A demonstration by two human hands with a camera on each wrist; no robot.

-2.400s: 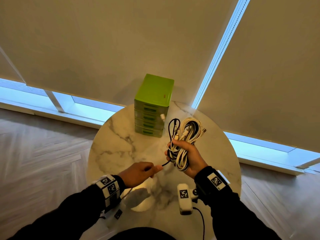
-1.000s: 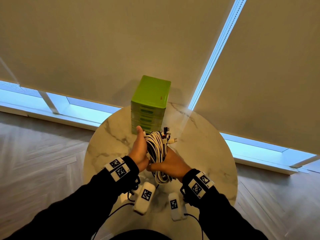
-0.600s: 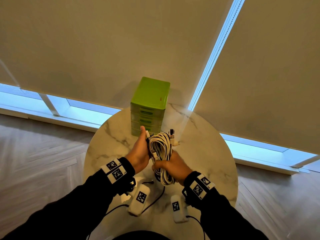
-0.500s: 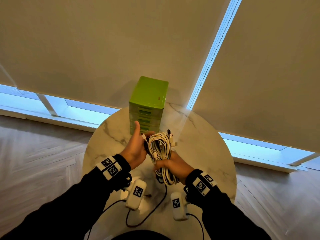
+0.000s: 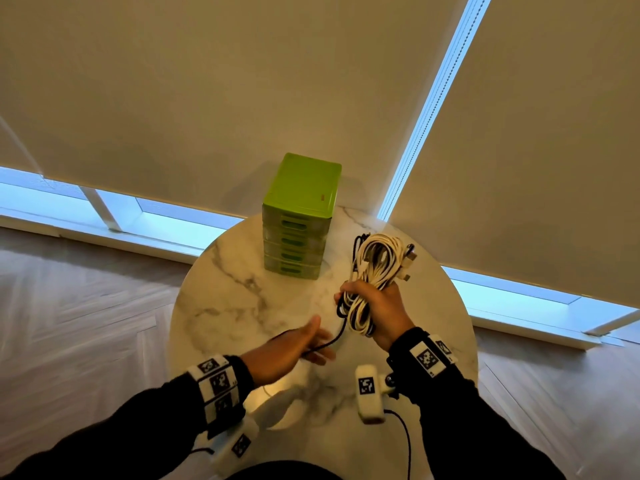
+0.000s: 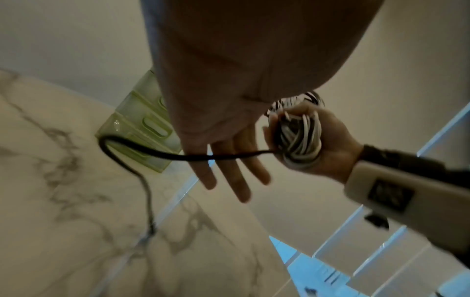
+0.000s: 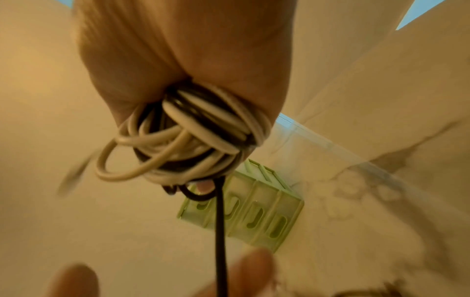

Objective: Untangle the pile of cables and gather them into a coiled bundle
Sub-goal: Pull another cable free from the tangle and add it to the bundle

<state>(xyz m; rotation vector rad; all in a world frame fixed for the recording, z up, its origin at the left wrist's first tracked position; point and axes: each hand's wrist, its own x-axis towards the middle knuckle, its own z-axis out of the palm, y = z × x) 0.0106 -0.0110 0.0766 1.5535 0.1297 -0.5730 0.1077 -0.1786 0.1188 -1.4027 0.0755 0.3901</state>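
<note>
A coiled bundle of white and black cables (image 5: 375, 271) is held above the round marble table (image 5: 225, 306), my right hand (image 5: 381, 313) gripping it round its middle. The loops (image 7: 183, 144) stick out below my fist in the right wrist view. One loose black cable end (image 5: 332, 339) trails from the bundle (image 6: 300, 136) down across the straight fingers (image 6: 229, 174) of my left hand (image 5: 294, 348), which is flat and open under it. That black cable (image 6: 132, 156) loops left and drops towards the tabletop, and it (image 7: 220, 231) hangs straight down in the right wrist view.
A green plastic mini drawer unit (image 5: 299, 216) stands at the table's far edge, left of the bundle. Roller blinds (image 5: 207, 81) hang close behind the table. Wooden floor (image 5: 69, 323) surrounds it. Wrist camera units (image 5: 369, 393) hang under both sleeves.
My left hand has let go of the bundle, dropped back towards me and opened under the trailing black cable. My right hand has carried the bundle to the right.
</note>
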